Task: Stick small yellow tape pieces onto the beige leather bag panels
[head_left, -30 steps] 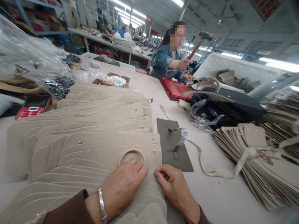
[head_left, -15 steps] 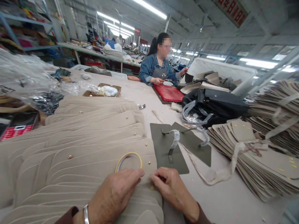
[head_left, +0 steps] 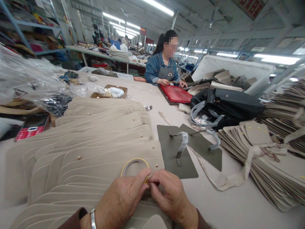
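Note:
A thin roll of yellow tape rises from my left hand, which is closed around its lower part. My right hand meets the left one at the roll's right side, thumb and finger pinched at the tape; the bit between the fingertips is mostly hidden. Both hands are above overlapping beige panels fanned out in rows, some with small gold studs. Just beyond the right hand lie two dark olive panels with plastic-wrapped handles.
Stacked beige pieces tied with cloth strips stand at right. Behind them are a black bag and a red panel, where a co-worker is working. Clear plastic and a small box are at left.
My right hand has moved left from the beige panel's edge to the tape roll, and its fingertips now meet the left hand. The co-worker's raised hand has come down to the red panel.

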Demonstrator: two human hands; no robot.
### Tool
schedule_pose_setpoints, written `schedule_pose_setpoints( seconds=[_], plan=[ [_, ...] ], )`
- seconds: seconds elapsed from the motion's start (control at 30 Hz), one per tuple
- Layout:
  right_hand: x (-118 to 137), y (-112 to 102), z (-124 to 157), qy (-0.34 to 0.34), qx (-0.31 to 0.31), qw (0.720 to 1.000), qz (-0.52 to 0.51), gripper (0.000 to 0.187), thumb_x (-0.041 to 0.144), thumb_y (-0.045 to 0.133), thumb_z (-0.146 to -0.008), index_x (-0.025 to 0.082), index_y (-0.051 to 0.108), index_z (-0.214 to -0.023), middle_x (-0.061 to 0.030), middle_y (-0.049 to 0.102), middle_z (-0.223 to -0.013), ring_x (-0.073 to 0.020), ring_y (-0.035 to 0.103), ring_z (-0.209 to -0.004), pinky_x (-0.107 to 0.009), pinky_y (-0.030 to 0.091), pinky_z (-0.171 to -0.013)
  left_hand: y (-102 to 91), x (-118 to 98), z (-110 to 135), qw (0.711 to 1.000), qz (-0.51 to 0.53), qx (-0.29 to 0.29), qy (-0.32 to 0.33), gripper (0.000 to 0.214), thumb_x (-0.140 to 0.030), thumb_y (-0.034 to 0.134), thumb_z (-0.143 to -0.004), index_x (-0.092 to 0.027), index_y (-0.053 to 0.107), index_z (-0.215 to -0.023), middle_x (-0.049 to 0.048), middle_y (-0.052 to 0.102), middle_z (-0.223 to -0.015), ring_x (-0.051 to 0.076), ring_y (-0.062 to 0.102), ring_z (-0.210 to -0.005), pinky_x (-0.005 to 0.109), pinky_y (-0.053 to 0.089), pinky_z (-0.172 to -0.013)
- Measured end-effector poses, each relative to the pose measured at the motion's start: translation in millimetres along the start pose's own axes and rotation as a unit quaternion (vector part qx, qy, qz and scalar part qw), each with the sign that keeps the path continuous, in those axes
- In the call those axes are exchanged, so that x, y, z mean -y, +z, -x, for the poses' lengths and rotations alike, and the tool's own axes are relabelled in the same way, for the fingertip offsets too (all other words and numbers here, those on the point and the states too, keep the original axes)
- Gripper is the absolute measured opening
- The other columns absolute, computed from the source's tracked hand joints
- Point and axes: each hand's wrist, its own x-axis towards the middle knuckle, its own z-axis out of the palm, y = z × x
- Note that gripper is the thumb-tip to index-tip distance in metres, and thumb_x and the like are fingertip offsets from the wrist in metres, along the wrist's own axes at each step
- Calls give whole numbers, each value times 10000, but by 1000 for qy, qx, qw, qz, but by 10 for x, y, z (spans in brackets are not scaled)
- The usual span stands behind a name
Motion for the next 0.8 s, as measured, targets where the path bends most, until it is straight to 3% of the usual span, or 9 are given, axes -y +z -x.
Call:
schedule_pose_setpoints(
  seconds=[0.13,0.23,0.3,0.37,0.43,0.53,0.63,0.8],
  plan=[
    [-13,54,24,-24,-72,996,56,155,75,487,-826,174,586,-760,-11,607,-633,-131,556,-575,-233,404,-562,22,11,22,1000,25,13,-13,180,-262,276,-1034,-222,452,-1033,-21,671,-751,148,663,-617,243,466,-518],
    [27,60,25,-4,-98,994,54,163,72,497,-791,166,606,-713,-7,596,-595,-120,556,-534,-223,401,-539,24,11,15,1000,20,18,-15,202,-181,290,-1016,-237,441,-893,-38,604,-694,142,620,-582,248,432,-516],
    [71,67,18,71,-96,993,13,147,93,528,-767,161,626,-682,-4,601,-580,-114,560,-512,-213,401,-518,15,-5,-7,1000,-1,7,-3,229,-135,285,-999,-235,433,-857,-36,560,-661,144,581,-548,255,401,-500],
    [102,78,2,210,-73,972,-80,127,155,566,-765,157,632,-656,5,593,-540,-109,553,-468,-198,396,-470,3,-35,-31,1000,-18,-15,19,234,-110,289,-986,-228,434,-846,-33,525,-644,145,540,-526,259,373,-487],
    [92,76,-20,342,-50,919,-188,151,248,604,-769,152,626,-655,18,575,-495,-105,542,-421,-186,394,-424,-3,-66,-44,998,-22,-37,44,233,-102,296,-979,-224,429,-832,-30,503,-635,143,503,-514,259,347,-475],
    [-25,23,-50,435,-51,856,-277,266,394,679,-730,142,618,-673,22,575,-472,-108,545,-390,-191,425,-407,5,-79,-38,998,-23,-39,52,217,-109,318,-978,-217,430,-827,-26,500,-640,143,481,-521,254,346,-480],
    [-199,-62,-49,460,-58,839,-284,388,496,735,-676,119,653,-712,1,612,-514,-104,561,-417,-199,467,-440,18,-36,-43,997,-69,28,9,154,-100,411,-950,-205,462,-850,-13,539,-695,154,520,-584,253,403,-535],
    [-364,-81,-8,439,-37,864,-243,380,491,706,-733,112,678,-743,-17,632,-555,-111,586,-472,-208,496,-492,23,8,-116,966,-130,206,-85,181,-29,492,-884,-205,527,-906,28,596,-886,191,578,-762,294,507,-649]
  ],
)
